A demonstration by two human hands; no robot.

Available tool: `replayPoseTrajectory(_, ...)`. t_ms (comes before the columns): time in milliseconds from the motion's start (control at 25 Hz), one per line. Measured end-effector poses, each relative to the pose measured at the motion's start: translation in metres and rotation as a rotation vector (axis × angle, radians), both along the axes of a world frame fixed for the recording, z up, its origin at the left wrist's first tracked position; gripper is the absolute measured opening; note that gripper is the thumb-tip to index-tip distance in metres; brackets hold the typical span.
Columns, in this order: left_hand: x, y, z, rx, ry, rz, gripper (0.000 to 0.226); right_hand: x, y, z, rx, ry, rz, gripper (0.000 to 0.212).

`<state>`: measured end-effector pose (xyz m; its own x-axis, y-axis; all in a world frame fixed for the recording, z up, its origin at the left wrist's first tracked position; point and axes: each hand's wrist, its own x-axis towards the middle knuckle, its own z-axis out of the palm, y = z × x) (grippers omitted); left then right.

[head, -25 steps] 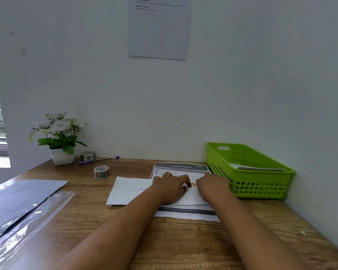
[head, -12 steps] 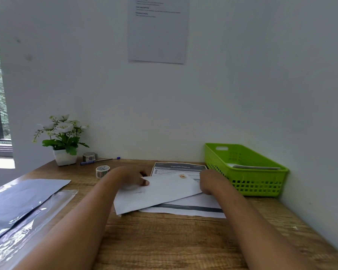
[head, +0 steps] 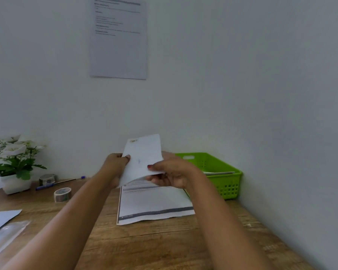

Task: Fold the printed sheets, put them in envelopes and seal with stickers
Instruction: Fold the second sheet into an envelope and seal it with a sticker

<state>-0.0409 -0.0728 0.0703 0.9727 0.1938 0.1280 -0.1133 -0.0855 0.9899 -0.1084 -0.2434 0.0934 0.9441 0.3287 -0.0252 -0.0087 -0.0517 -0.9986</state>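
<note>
A white envelope point(head: 142, 154) with a small sticker near its top left corner is held up off the table, tilted on end. My left hand point(head: 114, 166) grips its left edge and my right hand point(head: 170, 172) pinches its lower right edge. Below it, a printed sheet point(head: 152, 205) with a dark band at its near edge lies flat on the wooden table point(head: 144, 244). Two rolls of sticker tape point(head: 62, 194) stand to the left, the farther tape roll point(head: 47, 178) beside a pen.
A green basket point(head: 219, 172) holding flat white items stands at the right against the wall. A potted white flower point(head: 14, 164) and a blue pen point(head: 57, 183) sit at the back left. Grey sheets and clear plastic sleeves point(head: 2, 228) lie at the near left.
The envelope lay flat on the printed sheet under both hands. Both hands have lifted it off the table and turned it upright. The camera has tilted up.
</note>
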Motion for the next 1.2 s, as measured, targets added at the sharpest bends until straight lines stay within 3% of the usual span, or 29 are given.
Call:
replayPoseTrajectory(160,-0.013,-0.066,0.022,-0.156,-0.003,-0.230,0.052,0.003,-0.055,0.020,0.042,-0.178,-0.406,0.017)
replayPoseTrajectory(240,-0.023,-0.097,0.023,-0.137,0.024,-0.302,0.063,0.009,-0.089,0.016,0.018,-0.227,-0.654,0.017)
replayPoseTrajectory(320,-0.030,-0.126,0.016,-0.020,0.046,-0.391,0.046,0.019,-0.117,0.006,-0.123,-0.237,-0.871,0.014)
replayPoseTrajectory(440,-0.025,-0.154,-0.008,0.264,-0.044,-0.431,0.032,0.024,-0.132,-0.011,-0.598,-0.204,-1.029,0.025)
replayPoseTrajectory(560,-0.015,-0.159,-0.022,0.487,-0.135,-0.284,0.031,0.024,-0.127,-0.021,-0.776,-0.242,-1.056,0.028)
replayPoseTrajectory(720,-0.006,-0.136,-0.027,0.559,-0.170,-0.206,0.030,0.031,-0.115,-0.036,-1.100,-0.270,-1.109,0.035)
replayPoseTrajectory(840,0.004,-0.097,-0.047,0.961,-0.187,-0.121,0.042,0.035,-0.092,-0.036,-1.163,-0.527,-1.190,0.034)
replayPoseTrajectory(920,0.015,-0.063,-0.073,1.214,-0.028,-0.158,0.062,0.033,-0.064,-0.034,-1.179,-0.824,-1.133,0.027)
replayPoseTrajectory(1000,0.018,-0.037,-0.087,1.328,0.155,-0.228,0.078,0.033,-0.031,-0.043,-1.251,-0.996,-0.896,0.027)
replayPoseTrajectory(1120,0.010,-0.005,-0.070,1.459,0.314,-0.339,0.085,0.035,0.008,-0.065,-1.273,-0.856,-0.450,0.036)
replayPoseTrajectory(1200,-0.002,0.019,-0.051,1.493,0.391,-0.417,0.085,0.036,0.012,-0.074,-1.292,-0.735,-0.305,0.042)
